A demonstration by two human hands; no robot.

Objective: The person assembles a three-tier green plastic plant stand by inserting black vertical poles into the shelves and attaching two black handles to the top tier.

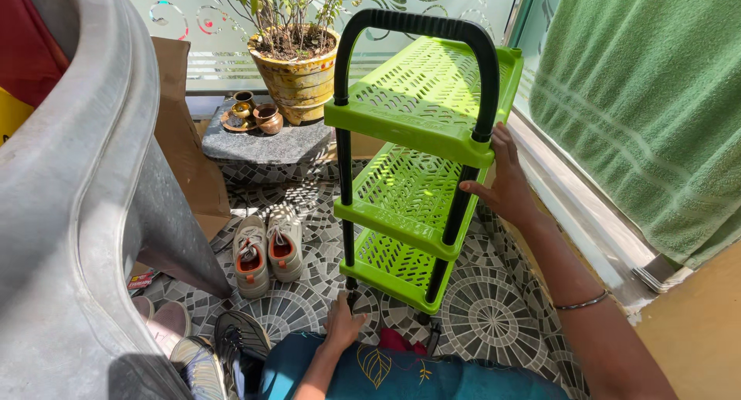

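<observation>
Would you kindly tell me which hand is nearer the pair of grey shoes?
Left. The left hand is low by the rack's front foot, beside the grey shoes; the right hand grips the far post.

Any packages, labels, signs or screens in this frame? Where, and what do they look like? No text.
Flat brown cardboard sheet or box panel: upright at left, leaning between the grey plastic chair and the stone slab; plain brown, no visible label.
Small red-and-white printed item: on the mosaic floor under the chair, beside the grey-and-orange sneakers; too small to identify.
No signs or screens visible.
</observation>
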